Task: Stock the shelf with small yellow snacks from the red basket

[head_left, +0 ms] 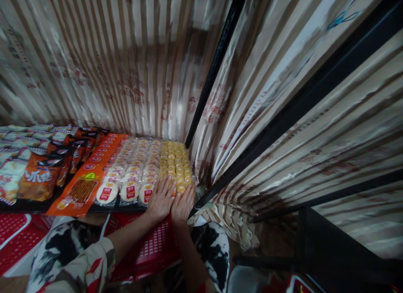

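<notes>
My left hand (160,199) and my right hand (183,204) lie side by side at the front edge of a shelf. Both rest with fingers extended on the near end of the small yellow-wrapped snacks (176,158), which stand in tight rows at the shelf's right end. Left of these are rows of round white crackers (129,190) in clear wrappers with red labels. My left hand's outer edge is close to the nearest cracker row. Fingers and palms cover the front yellow packs.
Further left lie a flat orange snack packet (82,188), orange bags (39,175) and white bags (11,179). Red baskets (151,247) stand below the shelf. Black metal posts (217,62) rise at the right, before striped curtains (135,66).
</notes>
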The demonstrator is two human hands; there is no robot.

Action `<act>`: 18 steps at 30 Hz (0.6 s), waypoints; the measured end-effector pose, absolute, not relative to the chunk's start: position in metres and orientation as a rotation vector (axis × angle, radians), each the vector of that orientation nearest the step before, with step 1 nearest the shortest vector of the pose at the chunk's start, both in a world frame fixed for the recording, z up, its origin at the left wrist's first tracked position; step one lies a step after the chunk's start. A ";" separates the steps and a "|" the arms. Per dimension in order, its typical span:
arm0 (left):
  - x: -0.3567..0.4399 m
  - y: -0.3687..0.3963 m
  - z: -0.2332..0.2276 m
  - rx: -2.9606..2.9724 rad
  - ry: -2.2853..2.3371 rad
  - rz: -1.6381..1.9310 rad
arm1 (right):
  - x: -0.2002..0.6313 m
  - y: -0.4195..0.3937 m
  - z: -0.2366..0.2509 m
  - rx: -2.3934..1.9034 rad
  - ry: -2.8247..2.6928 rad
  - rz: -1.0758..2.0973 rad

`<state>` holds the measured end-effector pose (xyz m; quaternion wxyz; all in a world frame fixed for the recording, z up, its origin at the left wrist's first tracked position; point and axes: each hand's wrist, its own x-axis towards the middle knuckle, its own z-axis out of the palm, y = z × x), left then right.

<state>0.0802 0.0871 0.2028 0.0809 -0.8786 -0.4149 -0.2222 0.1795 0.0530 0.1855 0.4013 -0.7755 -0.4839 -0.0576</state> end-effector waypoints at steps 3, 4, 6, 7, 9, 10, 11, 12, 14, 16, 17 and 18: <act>0.079 0.091 0.204 -2.651 -1.203 -0.634 | 0.177 0.055 0.185 -1.975 -1.216 -0.127; 0.079 0.092 0.204 -2.656 -1.192 -0.627 | 0.176 0.055 0.185 -1.972 -1.214 -0.122; 0.078 0.094 0.205 -2.669 -1.169 -0.616 | 0.174 0.056 0.185 -1.968 -1.211 -0.118; 0.077 0.095 0.204 -2.676 -1.161 -0.613 | 0.173 0.057 0.185 -1.970 -1.205 -0.118; 0.076 0.097 0.204 -2.688 -1.158 -0.611 | 0.170 0.058 0.185 -1.978 -1.198 -0.122; 0.076 0.098 0.204 -2.693 -1.162 -0.610 | 0.169 0.058 0.185 -1.984 -1.193 -0.127; 0.075 0.099 0.203 -2.697 -1.168 -0.609 | 0.168 0.059 0.185 -1.988 -1.188 -0.134; 0.075 0.099 0.203 -2.700 -1.174 -0.606 | 0.167 0.059 0.185 -1.990 -1.187 -0.140; 0.075 0.100 0.203 -2.705 -1.176 -0.606 | 0.167 0.059 0.184 -1.992 -1.185 -0.147; 0.075 0.099 0.204 -2.706 -1.169 -0.615 | 0.169 0.059 0.183 -1.982 -1.190 -0.146; 0.075 0.099 0.205 -2.703 -1.167 -0.621 | 0.170 0.058 0.183 -1.972 -1.193 -0.144; 0.075 0.098 0.206 -2.698 -1.166 -0.629 | 0.172 0.058 0.182 -1.959 -1.197 -0.141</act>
